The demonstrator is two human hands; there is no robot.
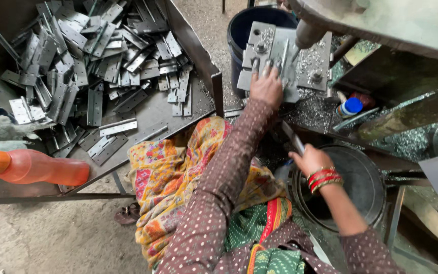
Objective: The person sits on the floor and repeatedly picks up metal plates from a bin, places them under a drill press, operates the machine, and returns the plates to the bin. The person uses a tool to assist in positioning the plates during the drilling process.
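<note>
My left hand (266, 83) presses flat on a grey metal hinge plate (286, 63) lying on the drill press table (314, 63), right under the spindle (307, 33). Its fingers spread over the plate's near edge. My right hand (307, 159), with red bangles at the wrist, is closed around a thin metal strip (293, 137) that points up toward the machine. It hovers over the rim of a dark round metal pan (366, 177).
A metal tray (153, 109) at left holds several loose hinge plates (87, 56). An orange bottle (34, 167) lies on its near corner. A blue bucket (244, 30) stands behind the machine. Metal shavings (315, 109) and a small blue-capped bottle (350, 107) sit beside it.
</note>
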